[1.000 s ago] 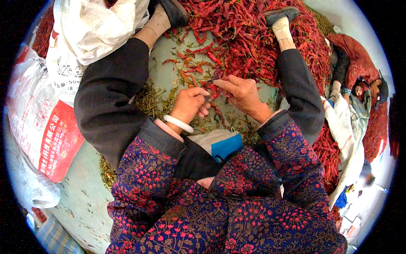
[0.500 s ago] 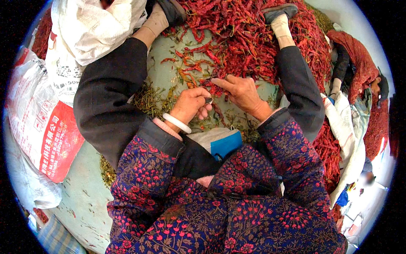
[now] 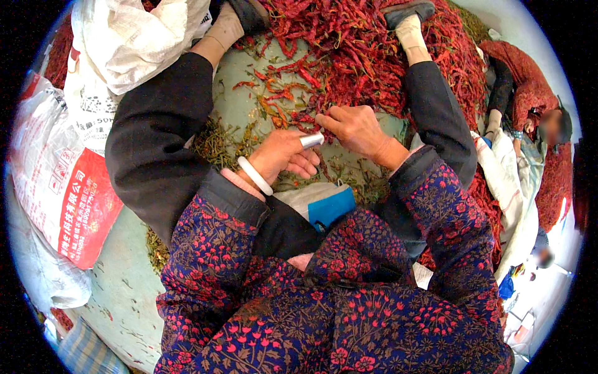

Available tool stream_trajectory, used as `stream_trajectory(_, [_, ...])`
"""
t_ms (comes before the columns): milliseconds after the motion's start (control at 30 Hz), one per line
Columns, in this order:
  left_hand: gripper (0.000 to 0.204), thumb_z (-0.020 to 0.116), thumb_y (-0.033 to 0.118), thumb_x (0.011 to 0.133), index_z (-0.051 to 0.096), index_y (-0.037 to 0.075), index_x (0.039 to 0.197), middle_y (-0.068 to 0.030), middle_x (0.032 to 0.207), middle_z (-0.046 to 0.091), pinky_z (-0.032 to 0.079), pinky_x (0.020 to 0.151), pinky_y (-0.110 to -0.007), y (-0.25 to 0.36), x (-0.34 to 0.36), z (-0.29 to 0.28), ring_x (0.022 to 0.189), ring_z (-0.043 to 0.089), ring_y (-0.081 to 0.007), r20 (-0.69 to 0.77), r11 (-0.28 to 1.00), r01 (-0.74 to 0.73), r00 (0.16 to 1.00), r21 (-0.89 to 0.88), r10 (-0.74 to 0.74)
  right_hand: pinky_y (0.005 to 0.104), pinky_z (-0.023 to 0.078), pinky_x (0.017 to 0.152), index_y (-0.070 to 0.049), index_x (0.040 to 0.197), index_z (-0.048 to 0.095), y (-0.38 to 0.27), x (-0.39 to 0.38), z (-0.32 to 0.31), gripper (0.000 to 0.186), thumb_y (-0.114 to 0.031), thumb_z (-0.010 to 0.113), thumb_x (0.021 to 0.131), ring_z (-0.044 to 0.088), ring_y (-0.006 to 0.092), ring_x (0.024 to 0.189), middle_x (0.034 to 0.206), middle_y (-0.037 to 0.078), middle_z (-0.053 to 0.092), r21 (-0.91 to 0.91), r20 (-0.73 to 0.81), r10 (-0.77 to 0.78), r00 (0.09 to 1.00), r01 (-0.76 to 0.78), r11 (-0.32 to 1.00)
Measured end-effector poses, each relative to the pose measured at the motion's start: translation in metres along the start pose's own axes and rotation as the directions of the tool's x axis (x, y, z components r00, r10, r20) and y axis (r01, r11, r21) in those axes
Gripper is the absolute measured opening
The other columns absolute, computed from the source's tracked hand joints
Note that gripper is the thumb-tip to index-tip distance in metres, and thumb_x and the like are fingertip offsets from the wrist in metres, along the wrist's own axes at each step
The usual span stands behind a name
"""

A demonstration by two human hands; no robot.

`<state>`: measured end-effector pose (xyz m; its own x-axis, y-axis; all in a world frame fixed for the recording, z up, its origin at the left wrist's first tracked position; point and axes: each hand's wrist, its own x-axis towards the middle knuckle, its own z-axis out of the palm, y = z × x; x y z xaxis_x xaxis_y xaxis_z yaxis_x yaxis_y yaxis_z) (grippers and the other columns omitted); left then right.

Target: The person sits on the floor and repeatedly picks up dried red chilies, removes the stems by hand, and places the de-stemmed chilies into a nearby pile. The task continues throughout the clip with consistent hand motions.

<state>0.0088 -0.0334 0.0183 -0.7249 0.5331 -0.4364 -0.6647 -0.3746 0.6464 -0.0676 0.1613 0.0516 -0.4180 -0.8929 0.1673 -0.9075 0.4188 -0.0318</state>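
My left hand [image 3: 280,157] is raised above the stems between my legs. Its thumb wears a silver metal sleeve [image 3: 312,139] and points toward the other hand, apart from the loosely bent fingers; nothing shows in its palm. Close by on the right, my right hand [image 3: 360,132] has its fingers curled together, fingertips near the sleeve's tip. Whatever they pinch, if anything, is hidden. Just beyond both hands lie dried red chillies [image 3: 349,59], heaped thickly between my feet, with a few scattered orange-red chillies [image 3: 277,93] on the left.
Green-brown stems [image 3: 221,146] litter the pale floor sheet [image 3: 124,299]. White woven sacks [image 3: 134,43] stand at the left beside a red-and-white printed bag [image 3: 90,212]. A grey-and-blue cloth item [image 3: 327,202] rests near my lap. Another person [image 3: 529,93] sits at the far right.
My left thumb has swung outward, bringing the metal sleeve into plain view. My right hand's pointing finger has curled in, and that hand has shifted slightly.
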Motion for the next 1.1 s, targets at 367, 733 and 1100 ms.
stream_trajectory(367, [0.015,0.045,0.003,0.080,0.060,0.002,0.084,-0.0039,0.064,0.058,0.041,0.043,-0.023,-0.002,0.002,0.009,0.051,0.053,-0.0106,-0.246,0.918,0.052,0.968,0.394,0.051,0.0357,0.046,0.047,-0.013,0.097,0.055,-0.006,-0.006,-0.002,0.026,-0.015,0.056,0.070,0.060,0.0221,0.066,0.073,0.004,0.053,0.045,0.109,0.074,0.991,-0.079,0.996])
stream_trajectory(733, [0.017,0.050,0.006,0.070,0.060,0.002,0.084,-0.0211,0.076,0.059,0.045,0.064,-0.040,-0.013,0.003,0.005,0.072,0.057,-0.0375,-0.089,0.252,-0.035,0.881,0.967,0.464,0.0343,0.049,0.058,-0.011,0.099,0.059,-0.025,-0.019,-0.023,0.030,-0.014,0.062,0.069,0.055,0.0269,0.079,0.086,0.009,0.055,0.302,0.015,0.197,0.980,-0.192,0.934])
stream_trajectory(1100, [0.020,0.047,0.002,0.076,0.061,0.002,0.089,-0.0110,0.070,0.059,0.045,0.058,-0.029,-0.018,0.003,0.005,0.062,0.056,-0.0176,-0.056,0.501,-0.115,0.948,0.858,0.314,0.0386,0.045,0.055,-0.007,0.089,0.054,-0.036,-0.029,-0.005,0.023,-0.022,0.060,0.073,0.052,0.0267,0.080,0.078,0.008,0.053,0.261,0.151,0.152,0.977,-0.188,0.947])
